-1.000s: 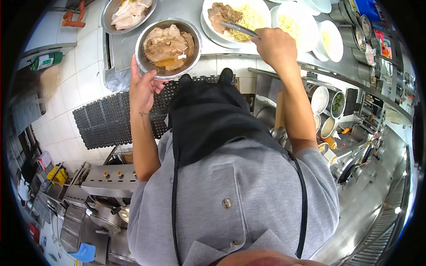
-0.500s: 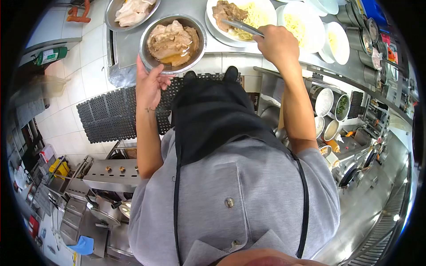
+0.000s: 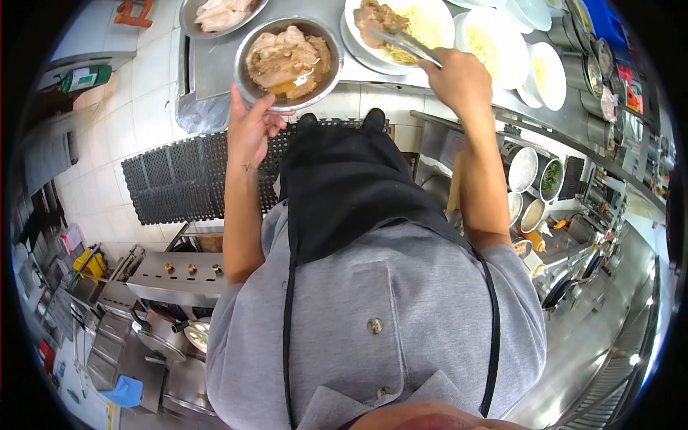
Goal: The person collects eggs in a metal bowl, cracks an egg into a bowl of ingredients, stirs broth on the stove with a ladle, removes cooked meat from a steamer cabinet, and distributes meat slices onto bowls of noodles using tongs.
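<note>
My left hand (image 3: pixel 251 129) grips the lower rim of a metal bowl (image 3: pixel 335 80) that holds cooked meat (image 3: pixel 283 61) in brown liquid. In my right hand (image 3: pixel 459 77) are metal tongs (image 3: pixel 412 46), their tips over the meat (image 3: pixel 376 20) that lies on noodles (image 3: pixel 423 27) in a white bowl (image 3: pixel 365 50). The tong arms look slightly apart, and the tips are partly hidden at the meat. Right of that bowl stands another white bowl (image 3: pixel 510 61) with noodles.
A metal bowl of pale meat (image 3: pixel 221 13) stands at the counter's upper left. More white bowls (image 3: pixel 550 79) and metal pots (image 3: pixel 566 64) line the right. Below the counter edge are containers (image 3: pixel 522 170). A black mat (image 3: pixel 172 183) covers part of the tiled floor.
The view has shifted slightly, so the bowls appear further right. The tong arms look more apart than before. My left hand keeps its grip on the metal bowl.
</note>
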Demonstrator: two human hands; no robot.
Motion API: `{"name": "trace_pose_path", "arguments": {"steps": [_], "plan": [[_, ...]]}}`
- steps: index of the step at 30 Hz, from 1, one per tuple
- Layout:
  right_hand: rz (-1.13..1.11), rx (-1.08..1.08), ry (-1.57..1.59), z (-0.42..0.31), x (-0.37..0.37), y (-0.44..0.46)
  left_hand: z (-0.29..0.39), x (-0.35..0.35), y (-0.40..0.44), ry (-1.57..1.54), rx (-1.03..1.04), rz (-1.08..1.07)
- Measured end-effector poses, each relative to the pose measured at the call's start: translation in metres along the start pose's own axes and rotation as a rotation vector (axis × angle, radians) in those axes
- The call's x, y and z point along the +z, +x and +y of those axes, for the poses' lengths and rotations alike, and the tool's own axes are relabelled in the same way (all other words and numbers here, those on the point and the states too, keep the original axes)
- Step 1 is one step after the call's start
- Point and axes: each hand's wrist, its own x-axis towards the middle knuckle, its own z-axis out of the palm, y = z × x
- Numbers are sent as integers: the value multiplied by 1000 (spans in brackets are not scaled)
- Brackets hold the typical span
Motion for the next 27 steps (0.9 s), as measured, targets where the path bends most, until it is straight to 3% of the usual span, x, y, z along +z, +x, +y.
{"name": "trace_pose_path", "arguments": {"steps": [6,8,12,17,21,23,27], "plan": [[25,7,120,-27,-46,-21,0,4,-4,-1,52,24],[48,-337,187,-34,-46,-23,7,9,-11,32,45,23],[10,-524,183,-33,-48,6,21,17,-30,127,30,13],[6,-571,161,-17,-76,-5,38,38,-51,76,80,17],[-43,-410,165,-6,-84,-14,46,54,-56,-2,158,-16],[41,-471,174,-1,-84,-12,50,62,-56,8,174,-38],[-2,-515,188,15,-86,-10,50,71,-55,-13,201,-80]]}}
